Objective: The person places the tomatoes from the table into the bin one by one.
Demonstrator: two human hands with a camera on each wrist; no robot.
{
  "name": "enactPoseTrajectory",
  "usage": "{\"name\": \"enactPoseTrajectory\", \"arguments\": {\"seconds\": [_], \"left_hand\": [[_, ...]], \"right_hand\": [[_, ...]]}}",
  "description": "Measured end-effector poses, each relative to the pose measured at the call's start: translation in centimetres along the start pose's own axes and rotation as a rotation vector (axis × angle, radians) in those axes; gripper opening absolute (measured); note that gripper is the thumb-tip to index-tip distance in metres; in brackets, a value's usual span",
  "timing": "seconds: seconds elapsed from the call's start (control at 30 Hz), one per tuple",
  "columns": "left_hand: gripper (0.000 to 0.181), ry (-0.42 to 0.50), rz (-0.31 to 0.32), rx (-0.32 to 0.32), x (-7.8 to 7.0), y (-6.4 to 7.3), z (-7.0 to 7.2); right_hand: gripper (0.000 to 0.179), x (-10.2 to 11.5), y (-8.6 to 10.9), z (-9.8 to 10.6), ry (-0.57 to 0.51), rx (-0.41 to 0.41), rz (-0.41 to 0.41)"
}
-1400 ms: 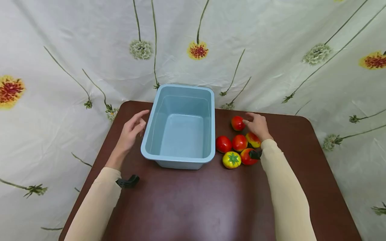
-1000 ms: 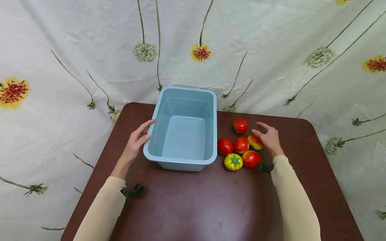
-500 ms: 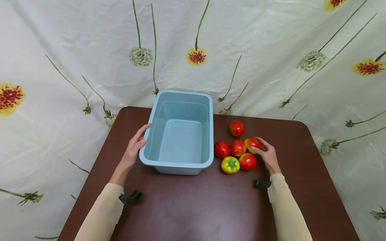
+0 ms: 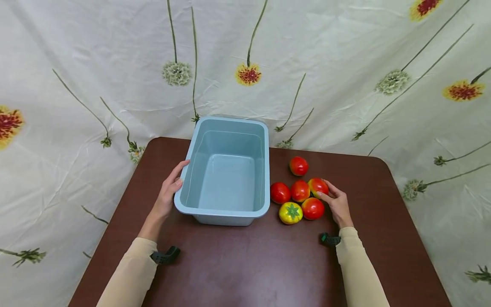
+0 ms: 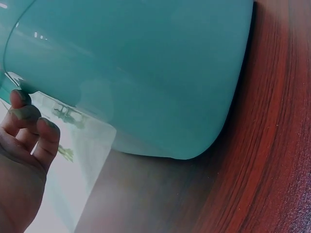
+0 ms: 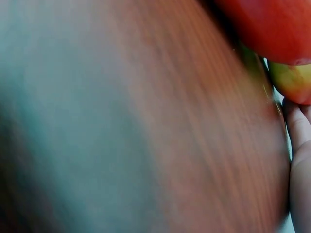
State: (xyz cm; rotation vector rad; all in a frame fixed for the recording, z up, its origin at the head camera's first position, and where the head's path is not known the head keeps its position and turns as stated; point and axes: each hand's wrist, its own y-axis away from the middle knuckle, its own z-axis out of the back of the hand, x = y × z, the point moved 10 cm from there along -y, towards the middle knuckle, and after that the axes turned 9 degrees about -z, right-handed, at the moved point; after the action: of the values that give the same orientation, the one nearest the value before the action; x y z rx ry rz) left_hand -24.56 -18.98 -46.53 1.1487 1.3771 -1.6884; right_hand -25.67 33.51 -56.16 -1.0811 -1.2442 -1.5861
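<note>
A light blue plastic bin [image 4: 226, 183] stands on the table with nothing in it. My left hand [image 4: 166, 194] is at its left rim, index finger and thumb touching the edge. In the left wrist view the other fingers [image 5: 47, 138] are loosely bent beside the bin's outer wall [image 5: 136, 73]. Right of the bin, my right hand [image 4: 336, 207] holds a red-and-yellow tomato [image 4: 317, 186] between thumb and fingers, among the other tomatoes. The right wrist view shows the fingertips right at its yellow-green side [image 6: 290, 77].
Close by lie several more glossy tomatoes: a red one [image 4: 298, 166] at the back, two red ones [image 4: 280, 193] near the bin, another red one [image 4: 313, 208] in front and a yellow one [image 4: 290, 212] with a green star. A flowered curtain [image 4: 337, 64] hangs behind the brown table [image 4: 245, 264].
My right hand has moved from beside the back tomato down to the red-and-yellow one and closed its fingers on it. My left hand has come to the bin's rim.
</note>
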Motion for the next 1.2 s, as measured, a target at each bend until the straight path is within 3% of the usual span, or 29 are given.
{"name": "enactPoseTrajectory", "arguments": {"seconds": [0.27, 0.5, 0.63, 0.9, 1.2], "left_hand": [[0.055, -0.006, -0.002, -0.008, 0.0, 0.0, -0.1], [0.055, 0.011, -0.004, -0.003, -0.1, 0.0, -0.2], [0.054, 0.019, -0.005, 0.002, -0.2, 0.0, -0.3], [0.054, 0.023, -0.01, 0.002, 0.0, 0.0, -0.3], [0.055, 0.002, -0.005, 0.0, 0.1, 0.1, -0.1]], "right_hand": [[0.061, 0.0, 0.0, 0.1, 0.012, 0.008, 0.0], [0.06, 0.0, -0.6, 0.5, -0.059, -0.007, -0.012], [0.06, 0.4, -0.9, 0.6, -0.031, -0.011, -0.015], [0.06, 3.4, -0.8, -0.2, -0.061, 0.005, 0.052], [0.057, 6.5, -1.2, -2.1, -0.015, 0.052, 0.116]]}}
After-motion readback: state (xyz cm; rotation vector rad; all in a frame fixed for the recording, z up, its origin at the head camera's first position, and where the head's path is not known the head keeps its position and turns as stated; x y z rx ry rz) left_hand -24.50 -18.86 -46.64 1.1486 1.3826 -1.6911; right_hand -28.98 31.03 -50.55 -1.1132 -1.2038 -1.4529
